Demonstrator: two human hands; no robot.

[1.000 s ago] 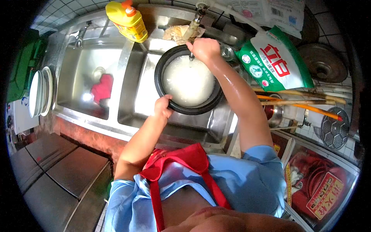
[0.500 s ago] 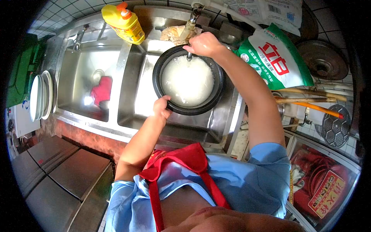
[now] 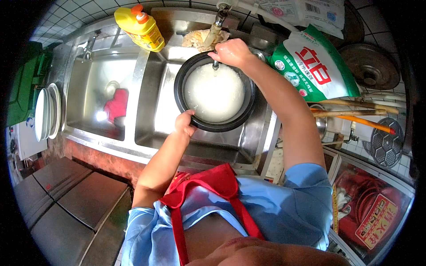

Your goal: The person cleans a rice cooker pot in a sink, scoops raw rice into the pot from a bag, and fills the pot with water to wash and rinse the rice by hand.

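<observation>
A round black pot (image 3: 243, 114) stands in the right-hand basin, with white grains under cloudy water (image 3: 216, 93). My left hand (image 3: 184, 124) is closed on the pot's near-left rim, thumb toward the inside. At the far rim, my right hand (image 3: 232, 52) curls around the tap (image 3: 215, 64), whose metal tip shows just below the fingers, over the pot. The hand covers part of the tap, and whether it also touches the rim is hidden.
A yellow bottle (image 3: 141, 30) stands behind the divider, beside a crumpled cloth (image 3: 202, 40). A pink cloth (image 3: 117, 105) lies in the left basin (image 3: 91, 80). Plates (image 3: 54, 108) lean at its left. A green-white bag (image 3: 313, 66) and sticks (image 3: 350, 111) are at the right.
The liquid in the pot looks cloudier and its surface reaches slightly wider. Both hands keep nearly the same place; the whole view has shifted a little.
</observation>
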